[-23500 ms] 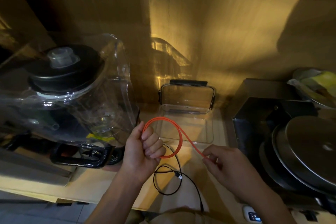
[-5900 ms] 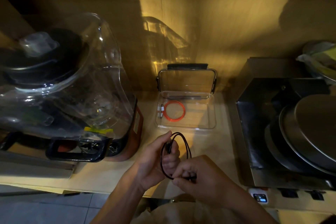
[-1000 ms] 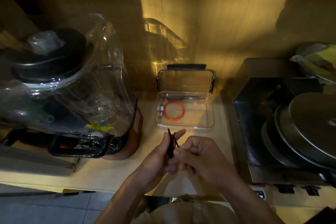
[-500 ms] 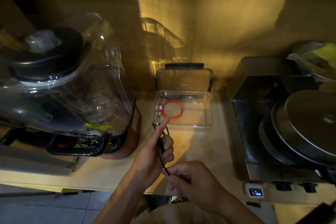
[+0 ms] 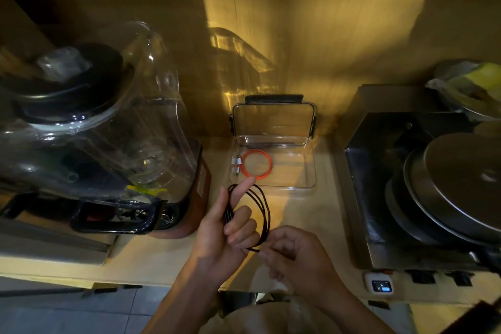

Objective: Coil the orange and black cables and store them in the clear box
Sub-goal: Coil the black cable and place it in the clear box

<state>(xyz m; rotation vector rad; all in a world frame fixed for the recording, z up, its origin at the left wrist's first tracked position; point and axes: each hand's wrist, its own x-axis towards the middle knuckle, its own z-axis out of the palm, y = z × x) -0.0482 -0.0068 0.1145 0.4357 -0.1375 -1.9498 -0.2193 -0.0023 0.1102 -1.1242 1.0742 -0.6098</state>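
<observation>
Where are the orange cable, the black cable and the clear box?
orange cable [image 5: 269,160], head view, right side of its coil.
black cable [image 5: 267,211], head view, right arc of the loops.
clear box [image 5: 311,186], head view, front right rim.

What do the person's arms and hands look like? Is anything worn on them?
The left hand and right hand are bare: no gloves, rings or watch show. Both forearms are uncovered up to the picture's lower edge, with no sleeves in view.

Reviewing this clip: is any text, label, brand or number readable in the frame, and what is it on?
No text can be read.
Small device with a lit blue screen, counter's front edge: too small to read.
Pale label on the blender base: blurred, unreadable.
Clear box, cables: no visible print.
</observation>
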